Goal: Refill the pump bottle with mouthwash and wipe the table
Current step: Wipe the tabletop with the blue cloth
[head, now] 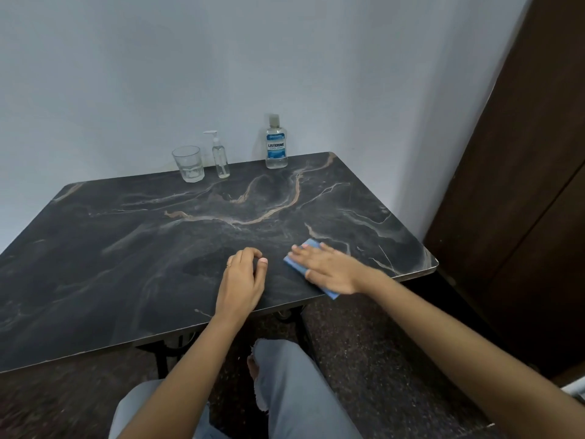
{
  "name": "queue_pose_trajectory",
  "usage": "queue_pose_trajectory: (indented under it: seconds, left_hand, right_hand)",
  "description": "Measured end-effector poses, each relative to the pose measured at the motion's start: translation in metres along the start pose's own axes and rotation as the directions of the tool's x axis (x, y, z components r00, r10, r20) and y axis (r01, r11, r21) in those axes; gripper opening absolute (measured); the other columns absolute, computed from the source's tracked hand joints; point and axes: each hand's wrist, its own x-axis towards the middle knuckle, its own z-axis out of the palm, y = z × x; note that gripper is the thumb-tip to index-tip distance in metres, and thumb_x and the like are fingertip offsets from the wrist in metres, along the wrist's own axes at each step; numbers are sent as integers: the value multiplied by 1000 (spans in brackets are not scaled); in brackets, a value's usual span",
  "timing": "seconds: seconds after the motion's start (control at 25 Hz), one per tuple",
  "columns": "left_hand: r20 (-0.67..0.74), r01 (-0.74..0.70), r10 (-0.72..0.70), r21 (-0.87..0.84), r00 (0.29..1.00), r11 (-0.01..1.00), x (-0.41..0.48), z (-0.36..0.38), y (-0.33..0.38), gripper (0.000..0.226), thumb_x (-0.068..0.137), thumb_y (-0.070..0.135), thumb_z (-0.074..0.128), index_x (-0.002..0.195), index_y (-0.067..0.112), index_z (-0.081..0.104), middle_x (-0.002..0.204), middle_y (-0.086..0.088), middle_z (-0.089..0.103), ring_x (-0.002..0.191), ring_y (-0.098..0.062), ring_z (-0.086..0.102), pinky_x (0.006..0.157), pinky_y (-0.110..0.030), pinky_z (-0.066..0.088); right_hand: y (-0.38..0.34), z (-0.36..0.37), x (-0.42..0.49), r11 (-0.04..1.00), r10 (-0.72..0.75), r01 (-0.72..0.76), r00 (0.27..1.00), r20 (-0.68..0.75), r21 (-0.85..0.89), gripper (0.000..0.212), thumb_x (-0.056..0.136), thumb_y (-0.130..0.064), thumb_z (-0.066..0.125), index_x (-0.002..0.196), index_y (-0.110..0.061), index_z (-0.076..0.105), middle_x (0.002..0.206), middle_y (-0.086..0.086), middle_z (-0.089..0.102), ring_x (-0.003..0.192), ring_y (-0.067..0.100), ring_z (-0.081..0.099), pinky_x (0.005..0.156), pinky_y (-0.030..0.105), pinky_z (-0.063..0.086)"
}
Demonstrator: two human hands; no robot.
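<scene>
My right hand [329, 267] presses flat on the cloth [305, 264], the left hand [242, 280] rests curled and empty. The pump bottle [220, 158] looks capped, so I judge only wiping the table [126, 248] remains.

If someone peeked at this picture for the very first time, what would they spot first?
Probably the right hand pressed flat on a blue cloth near the front right edge of the dark marble table, with the left hand curled loosely beside it. Next, three clear things lined up at the far edge by the wall: a glass, a small pump bottle and a mouthwash bottle.
</scene>
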Motion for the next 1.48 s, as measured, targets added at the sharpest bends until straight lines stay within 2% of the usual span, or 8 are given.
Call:
queue_pose_trajectory:
  seconds: [0.12, 0.2, 0.4, 0.64, 0.88, 1.12, 1.36, 1.48]
  left_hand:
    - [-30, -16, 17, 51, 999, 999, -1, -25, -24, 23, 99, 31, 46, 107, 14, 58, 102, 6, 57, 103, -10, 46, 85, -28, 40]
    - [-68, 26, -20, 85, 997, 996, 0, -44, -43, 24, 99, 30, 46, 108, 12, 58, 103, 3, 58, 105, -14, 47, 85, -30, 41]
    - [-169, 213, -192, 119, 967, 970, 9, -85, -88, 25, 99, 29, 45, 106, 8, 58, 101, -7, 60, 106, -27, 51, 83, -36, 41]
    - [-167, 295, -275, 110, 947, 949, 15, -97, -115, 23, 99, 26, 44, 101, 7, 56, 98, -8, 59, 101, -29, 53, 81, -38, 41]
    - [-138, 248, -233, 106, 963, 963, 14, -85, -116, 22, 100, 29, 42, 100, 11, 55, 94, -1, 58, 99, -20, 49, 79, -35, 42]
    - [-131, 257, -238, 151, 962, 955, 17, -83, -118, 21, 99, 31, 44, 97, 14, 55, 92, 0, 58, 96, -18, 48, 79, -39, 45]
    - [-147, 261, -241, 131, 959, 957, 16, -83, -118, 17, 99, 28, 44, 94, 15, 54, 89, 2, 57, 93, -16, 46, 76, -35, 41]
    - [-142, 262, -242, 140, 960, 955, 17, -82, -118, 17, 99, 28, 45, 93, 15, 54, 89, 2, 56, 92, -16, 45, 77, -35, 41]
  right_hand:
    - [49, -15, 19, 906, 422, -421, 906, -26, 49, 53, 103, -36, 21, 153, -24, 9, 162, -2, 3, 148, 13, 0, 119, 41, -1]
    - [34, -13, 41, 855, 518, -515, 855, -34, 58, 55, 102, -36, 19, 154, -21, 6, 162, 0, 0, 149, 17, -2, 119, 41, -2]
    - [-28, 6, 33, 1000, -8, 8, 999, -38, 12, 53, 104, -35, 21, 153, -23, 6, 160, -6, 0, 148, 11, -3, 120, 35, -3]
    - [14, -7, 73, 903, 429, -428, 903, -22, 42, 55, 103, -35, 20, 154, -20, 6, 162, -1, 1, 149, 15, 0, 119, 38, -1]
    - [-26, 4, 62, 990, -126, 128, 991, -43, 53, 53, 104, -35, 27, 153, -23, 10, 158, -10, 2, 145, 5, -1, 118, 29, -4]
    - [42, -19, 144, 877, 477, -473, 879, -33, 86, 56, 102, -33, 20, 154, -17, 7, 162, 0, 3, 149, 16, 1, 120, 37, 1]
    - [3, -17, 135, 991, -120, 120, 993, -1, 60, 52, 104, -31, 27, 152, -14, 18, 158, -2, 17, 144, 9, 12, 117, 28, 2]
    - [57, -31, 141, 933, 358, -355, 932, -51, 66, 52, 103, -33, 22, 153, -18, 14, 161, -2, 12, 147, 13, 10, 118, 34, 3]
